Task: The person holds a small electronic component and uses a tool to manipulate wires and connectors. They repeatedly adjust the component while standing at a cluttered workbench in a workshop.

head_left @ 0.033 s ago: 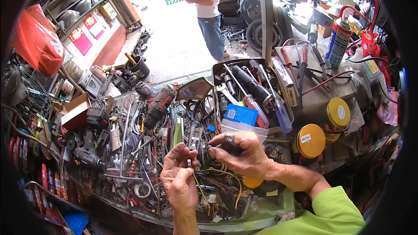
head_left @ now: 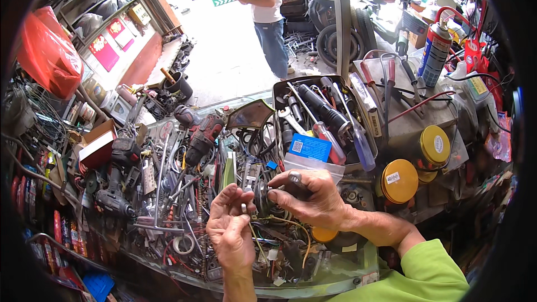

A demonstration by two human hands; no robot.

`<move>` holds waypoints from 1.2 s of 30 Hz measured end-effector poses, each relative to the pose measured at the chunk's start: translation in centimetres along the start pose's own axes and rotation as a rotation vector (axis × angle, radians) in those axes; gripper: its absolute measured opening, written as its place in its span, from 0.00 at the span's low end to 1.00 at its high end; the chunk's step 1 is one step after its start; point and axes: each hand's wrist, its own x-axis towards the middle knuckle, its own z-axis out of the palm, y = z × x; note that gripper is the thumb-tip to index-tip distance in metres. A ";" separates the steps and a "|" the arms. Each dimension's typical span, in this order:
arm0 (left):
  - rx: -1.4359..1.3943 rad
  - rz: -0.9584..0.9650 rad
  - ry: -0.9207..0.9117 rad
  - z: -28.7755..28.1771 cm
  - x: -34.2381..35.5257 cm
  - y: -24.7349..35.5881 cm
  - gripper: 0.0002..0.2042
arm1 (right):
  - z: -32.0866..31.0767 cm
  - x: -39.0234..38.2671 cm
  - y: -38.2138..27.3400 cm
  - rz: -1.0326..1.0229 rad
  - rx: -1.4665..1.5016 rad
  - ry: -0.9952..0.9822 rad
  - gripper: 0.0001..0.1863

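Observation:
Over the middle of the cluttered workbench, my left hand pinches a small silver metal part between thumb and fingers. To its right, my right hand is closed round a dark tool with a rounded silver end; my fingers and palm cover most of it, and its kind does not show. The thumb and index finger point left, toward the part, and a gap separates the two hands. Beneath them lie wires and small metal parts. A green strip stands just beyond the left fingers.
A tray of screwdrivers and dark cylindrical tools, with a blue card, sits beyond my right hand. Yellow-lidded jars stand right. Power drills lie left, near a tape roll. A person stands farther back.

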 end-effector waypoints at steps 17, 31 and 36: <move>0.552 0.333 0.071 0.9 0.6 -1.6 0.17 | 0.0 0.2 1.1 -0.172 -0.067 0.024 0.09; 1.121 0.676 -0.026 -0.9 1.9 -3.6 0.11 | -0.3 0.1 1.3 -0.151 -0.115 -0.020 0.11; 1.420 0.753 -0.135 -1.3 1.4 -3.0 0.14 | 0.0 0.2 2.0 -0.219 -0.076 0.025 0.11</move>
